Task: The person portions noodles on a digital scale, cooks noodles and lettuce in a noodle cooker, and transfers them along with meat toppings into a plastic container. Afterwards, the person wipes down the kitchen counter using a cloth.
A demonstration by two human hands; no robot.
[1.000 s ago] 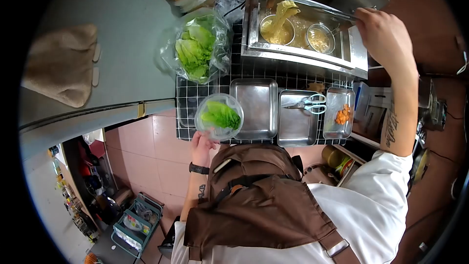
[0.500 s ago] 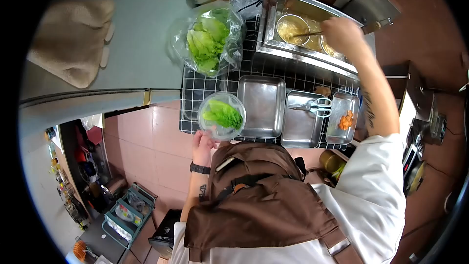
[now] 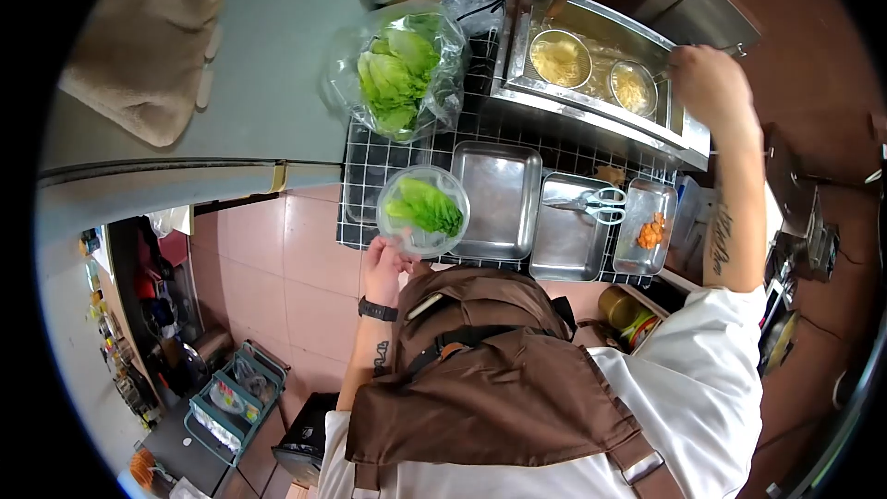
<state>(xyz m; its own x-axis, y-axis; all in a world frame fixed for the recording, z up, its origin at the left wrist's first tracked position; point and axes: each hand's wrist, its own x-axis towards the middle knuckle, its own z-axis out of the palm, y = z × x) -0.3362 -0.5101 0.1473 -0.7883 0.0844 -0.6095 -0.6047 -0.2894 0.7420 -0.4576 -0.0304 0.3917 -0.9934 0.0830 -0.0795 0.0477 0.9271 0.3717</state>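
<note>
My left hand [image 3: 386,263] pinches the near rim of a clear round plastic bowl [image 3: 393,233]. A green lettuce leaf [image 3: 427,204] lies in the bowl. Across the counter, my right hand [image 3: 710,83] is closed around the handle of the right noodle strainer [image 3: 654,91], at the right end of the metal cooker [image 3: 591,112]. Noodles [image 3: 633,91] fill this strainer. To its left, a second noodle strainer [image 3: 589,55] also holds noodles, its wooden handle pointing away from me. My right palm and fingers hide most of the handle they grip.
A plastic bag of lettuce [image 3: 399,74] sits behind the bowl. In front of the cooker are a bare metal tray [image 3: 496,194], a tray [image 3: 565,245] with scissors [image 3: 601,205] on it, and a tray [image 3: 637,261] with orange food pieces. A beige towel [image 3: 148,46] lies far left.
My right hand has moved right, from above the strainers to the right strainer's handle. The thin stick that reached into the left strainer is no longer visible. My left hand still holds the bowl.
</note>
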